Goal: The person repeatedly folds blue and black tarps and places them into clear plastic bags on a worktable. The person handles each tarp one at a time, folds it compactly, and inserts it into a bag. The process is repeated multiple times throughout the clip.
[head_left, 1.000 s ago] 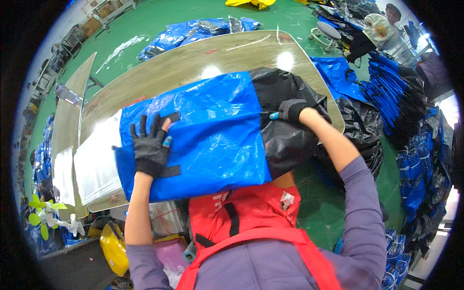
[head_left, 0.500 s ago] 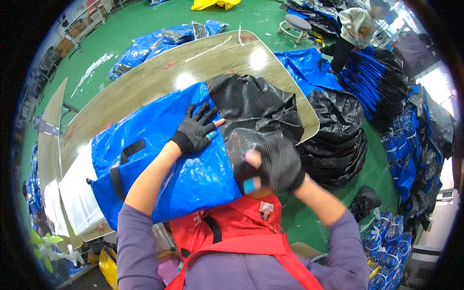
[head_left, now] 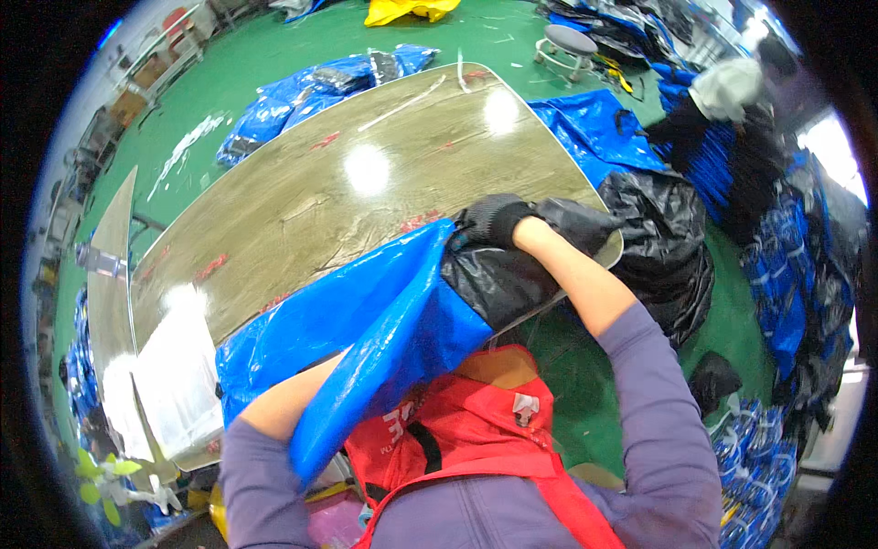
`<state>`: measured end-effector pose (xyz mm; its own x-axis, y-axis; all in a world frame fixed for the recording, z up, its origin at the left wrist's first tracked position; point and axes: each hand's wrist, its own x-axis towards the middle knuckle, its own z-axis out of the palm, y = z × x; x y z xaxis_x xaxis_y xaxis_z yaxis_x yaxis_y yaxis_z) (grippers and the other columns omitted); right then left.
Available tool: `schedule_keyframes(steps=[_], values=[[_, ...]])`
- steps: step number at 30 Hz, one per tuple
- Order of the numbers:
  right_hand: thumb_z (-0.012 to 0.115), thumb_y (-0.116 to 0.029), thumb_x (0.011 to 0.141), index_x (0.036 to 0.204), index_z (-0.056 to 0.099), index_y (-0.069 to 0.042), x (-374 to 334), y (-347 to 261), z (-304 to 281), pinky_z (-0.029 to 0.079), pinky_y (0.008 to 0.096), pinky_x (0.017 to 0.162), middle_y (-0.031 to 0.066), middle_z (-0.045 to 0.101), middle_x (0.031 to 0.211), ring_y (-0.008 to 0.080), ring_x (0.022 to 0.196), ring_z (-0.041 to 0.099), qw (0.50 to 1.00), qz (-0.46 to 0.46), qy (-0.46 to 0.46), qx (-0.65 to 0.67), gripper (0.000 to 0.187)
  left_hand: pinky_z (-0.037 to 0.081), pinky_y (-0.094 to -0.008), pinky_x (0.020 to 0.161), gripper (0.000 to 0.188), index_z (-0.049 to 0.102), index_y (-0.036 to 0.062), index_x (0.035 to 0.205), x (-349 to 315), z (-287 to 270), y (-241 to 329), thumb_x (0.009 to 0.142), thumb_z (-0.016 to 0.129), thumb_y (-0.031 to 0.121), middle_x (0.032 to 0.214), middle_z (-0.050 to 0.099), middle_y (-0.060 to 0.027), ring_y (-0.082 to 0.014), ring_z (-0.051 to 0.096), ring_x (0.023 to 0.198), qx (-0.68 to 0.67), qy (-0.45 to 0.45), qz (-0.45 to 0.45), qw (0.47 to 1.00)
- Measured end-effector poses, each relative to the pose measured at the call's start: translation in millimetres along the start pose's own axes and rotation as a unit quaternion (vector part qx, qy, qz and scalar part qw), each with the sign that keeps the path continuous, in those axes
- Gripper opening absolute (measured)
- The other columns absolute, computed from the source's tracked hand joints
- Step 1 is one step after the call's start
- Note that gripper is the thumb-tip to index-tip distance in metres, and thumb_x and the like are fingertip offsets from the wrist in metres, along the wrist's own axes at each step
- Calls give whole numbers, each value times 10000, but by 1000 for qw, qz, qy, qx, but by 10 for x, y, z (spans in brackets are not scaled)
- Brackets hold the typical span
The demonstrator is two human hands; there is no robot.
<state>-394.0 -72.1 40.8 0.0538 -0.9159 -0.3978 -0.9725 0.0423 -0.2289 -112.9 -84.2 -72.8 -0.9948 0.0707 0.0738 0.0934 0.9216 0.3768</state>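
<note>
A large bag-like piece of blue and black plastic sheeting (head_left: 366, 320) lies along the near edge of the wood-patterned table. Its blue part is folded up toward me. My left forearm reaches in beneath that blue fold, which hides the left hand and its fingers. My right hand (head_left: 494, 221), in a black ribbed fingerless glove, is closed on the far edge of the sheeting, where blue meets black. The black part (head_left: 498, 279) lies crumpled below my right wrist and out toward the table's right corner.
The table (head_left: 302, 220) has a pale curved rim. More blue and black sheeting (head_left: 654, 220) hangs beyond its right corner. Blue bundles (head_left: 320, 87) lie on the green floor behind. A grey stool (head_left: 567, 46) and another person (head_left: 722, 101) are at far right. Tied blue bundles (head_left: 754, 467) sit lower right.
My left hand has gone from lying spread on top of the blue part to under it. My right hand moved up to the far edge. The sheeting is now folded toward me, baring more table.
</note>
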Motion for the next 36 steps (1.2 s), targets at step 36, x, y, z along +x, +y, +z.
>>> schedule_keyframes(steps=[36], values=[[528, -622, 826, 921, 715, -105, -222, 413, 543, 517, 479, 772, 182, 689, 940, 354, 882, 669, 972, 151, 164, -81, 558, 90, -614, 1116, 866, 380, 107, 1445, -772, -718, 465, 796, 526, 660, 1510, 235, -276, -443, 176, 1415, 140, -105, -492, 852]])
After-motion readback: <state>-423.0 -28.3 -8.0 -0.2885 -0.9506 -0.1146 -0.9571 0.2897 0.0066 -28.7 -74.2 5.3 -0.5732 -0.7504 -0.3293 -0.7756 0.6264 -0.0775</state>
